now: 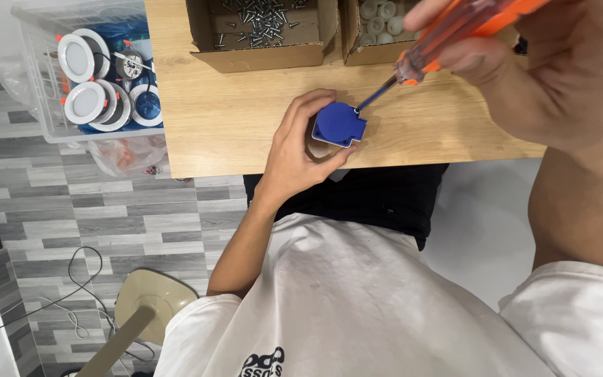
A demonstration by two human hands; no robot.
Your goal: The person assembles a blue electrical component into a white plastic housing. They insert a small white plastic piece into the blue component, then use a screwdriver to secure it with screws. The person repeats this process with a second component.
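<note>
My left hand [300, 143] grips a small round lamp part with a blue back cover [338, 123], pressing it onto the wooden table [232, 119] near the front edge. My right hand [560, 63] holds a screwdriver with a clear orange handle [455, 28]. Its metal shaft [377, 94] slants down to the left, and the tip meets the top right edge of the blue cover.
A cardboard box of loose screws [259, 31] stands at the back of the table, beside another box of small white parts [378, 21]. Left of the table, a clear plastic bin [43, 105] holds several round white lamps [84, 101]. A fan base [151, 297] stands on the floor.
</note>
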